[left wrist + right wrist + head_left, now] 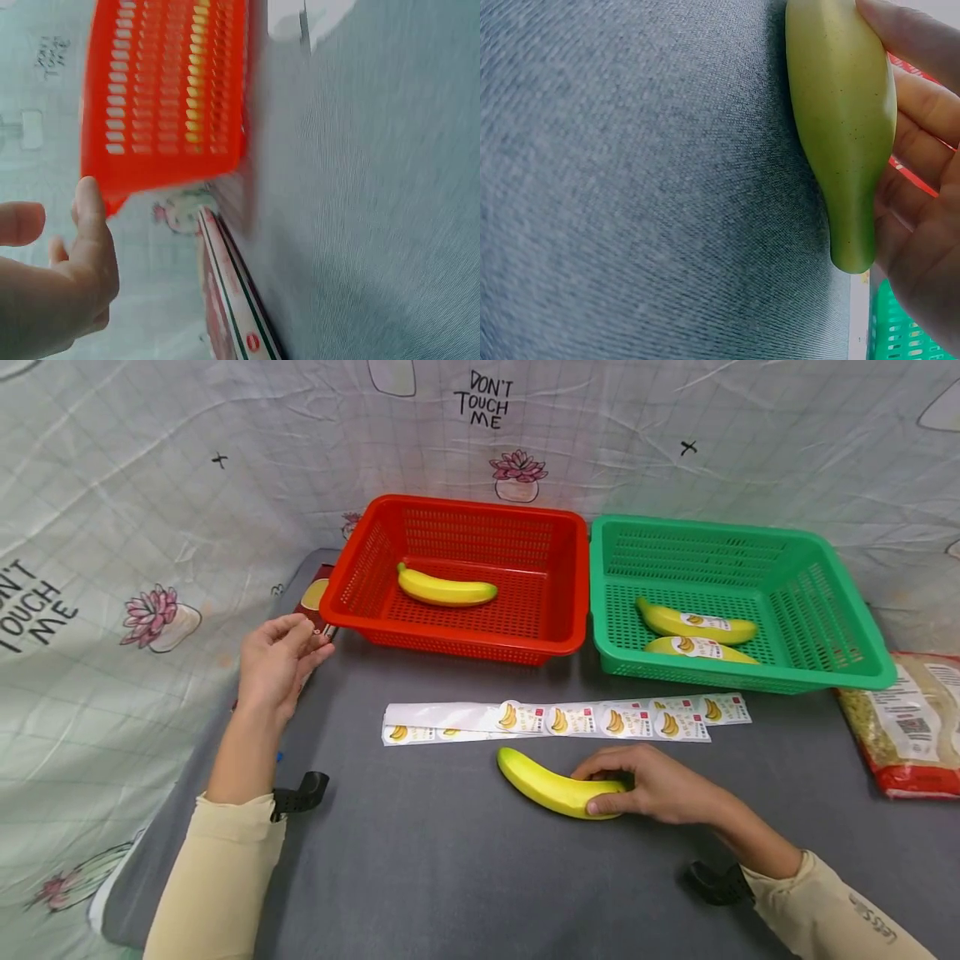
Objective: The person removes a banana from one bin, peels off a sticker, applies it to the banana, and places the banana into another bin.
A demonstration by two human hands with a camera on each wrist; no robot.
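A yellow banana [551, 787] [840, 127] lies on the grey table [450, 860], and my right hand [645, 785] grips its near end with thumb and fingers curled round it. My left hand [279, 656] [52, 285] hovers by the left corner of the red basket [457, 578] [165, 82], fingers loosely curled, holding nothing. One banana [446, 589] lies in the red basket. Two stickered bananas [693, 627] lie in the green basket [731, 602]. A strip of banana stickers [562, 720] lies between the baskets and my right hand.
A red packet [311, 602] [232, 307] lies under the red basket's left corner. A bag of grain [907, 727] sits at the right table edge. A printed cloth backdrop [150, 485] surrounds the table.
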